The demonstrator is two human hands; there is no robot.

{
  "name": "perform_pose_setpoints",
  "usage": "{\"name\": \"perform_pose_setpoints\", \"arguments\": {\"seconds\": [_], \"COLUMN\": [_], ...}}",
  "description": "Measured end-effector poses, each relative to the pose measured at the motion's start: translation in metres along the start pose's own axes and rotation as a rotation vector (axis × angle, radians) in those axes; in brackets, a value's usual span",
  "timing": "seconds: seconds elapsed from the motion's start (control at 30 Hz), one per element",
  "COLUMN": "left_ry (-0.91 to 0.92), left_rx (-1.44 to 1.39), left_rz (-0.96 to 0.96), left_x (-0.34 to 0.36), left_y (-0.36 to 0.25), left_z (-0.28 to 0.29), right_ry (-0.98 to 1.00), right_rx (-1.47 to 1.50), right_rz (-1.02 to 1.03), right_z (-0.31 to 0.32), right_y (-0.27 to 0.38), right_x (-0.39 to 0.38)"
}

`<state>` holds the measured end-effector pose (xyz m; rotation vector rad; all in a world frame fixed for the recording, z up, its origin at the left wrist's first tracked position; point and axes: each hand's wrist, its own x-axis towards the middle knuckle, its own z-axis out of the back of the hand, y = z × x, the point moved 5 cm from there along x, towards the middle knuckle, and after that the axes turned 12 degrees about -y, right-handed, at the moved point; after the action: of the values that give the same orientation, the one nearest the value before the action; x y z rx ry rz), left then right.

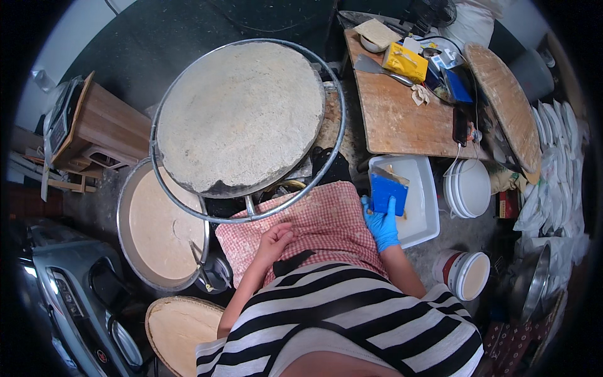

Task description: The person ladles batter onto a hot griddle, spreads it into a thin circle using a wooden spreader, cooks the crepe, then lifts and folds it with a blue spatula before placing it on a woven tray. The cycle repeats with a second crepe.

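Observation:
My right hand, in a blue glove, grips a flat blue scraper with a pale, batter-smeared far edge. It holds the scraper upright over the left side of a white plastic tub. My bare left hand is closed, its fingers curled in over the red checked apron on my lap; nothing shows in it. In front of me stands a large round griddle, its surface dry and whitish, with a metal ring around it. At left, a wide basin holds beige batter, and a ladle leans on its rim.
A wooden table at far right carries a spatula, a yellow packet and a phone. White buckets stand beside the tub. Stacked thin flatbreads lie at lower left, near a scooter.

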<state>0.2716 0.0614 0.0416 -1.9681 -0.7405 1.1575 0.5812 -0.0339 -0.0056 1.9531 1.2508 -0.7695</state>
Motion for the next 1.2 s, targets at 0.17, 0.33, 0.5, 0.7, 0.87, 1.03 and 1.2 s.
{"name": "perform_pose_setpoints", "arguments": {"seconds": [0.17,0.33,0.5,0.7,0.87,1.03,1.2], "left_ry": [-0.003,-0.010,-0.161,-0.475,-0.328,-0.333,-0.353], "left_rx": [0.007,0.014,-0.076,0.015,0.285,0.330,0.412], "left_rz": [0.032,-0.042,-0.133,-0.427,-0.403,-0.307,-0.287], "left_x": [0.002,-0.001,-0.004,-0.010,-0.014,-0.014,-0.010], "left_y": [0.004,-0.003,-0.026,-0.085,-0.113,-0.112,-0.105], "left_z": [0.002,-0.001,0.001,0.019,0.016,0.021,0.020], "right_ry": [0.112,0.229,0.387,0.521,0.568,0.568,0.500], "right_rx": [-0.069,-0.449,-0.699,-0.999,-1.194,-1.245,-1.214], "right_rz": [-0.268,-0.159,-0.116,-0.102,-0.063,-0.079,-0.122], "right_z": [-0.035,-0.072,-0.106,-0.126,-0.127,-0.125,-0.130], "right_y": [-0.042,-0.073,-0.100,-0.129,-0.144,-0.146,-0.139], "right_x": [-0.037,-0.062,-0.085,-0.095,-0.101,-0.104,-0.103]}}
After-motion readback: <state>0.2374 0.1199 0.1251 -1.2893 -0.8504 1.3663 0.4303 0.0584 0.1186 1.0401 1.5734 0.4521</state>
